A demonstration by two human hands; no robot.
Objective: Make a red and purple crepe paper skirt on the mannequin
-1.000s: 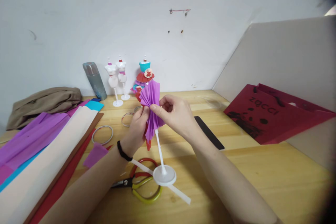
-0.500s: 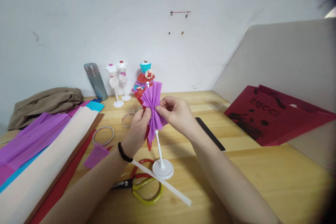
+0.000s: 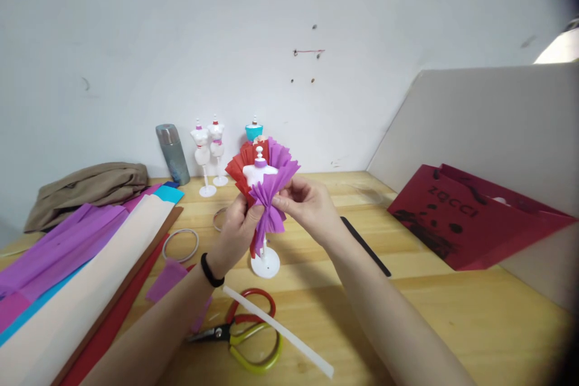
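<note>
At the centre of the frame, the left hand (image 3: pixel 235 224) grips pleated purple paper (image 3: pixel 269 188) at the front of a white dress form (image 3: pixel 256 174), apparently to keep the folds bunched, with red paper (image 3: pixel 238 164) fanning out behind. Opposite, the right hand (image 3: pixel 308 202) pinches the same gather, its fingers (image 3: pixel 288 206) nearly closed. Scissors (image 3: pixel 222 333) and a white strip (image 3: pixel 280 332) lie at lower centre on the table (image 3: pixel 474 325), seemingly for easy reach.

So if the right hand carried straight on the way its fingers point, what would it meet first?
The pleated purple paper, right at its fingertips; beyond that, the left hand seems next, though depth is hard to judge.
</note>
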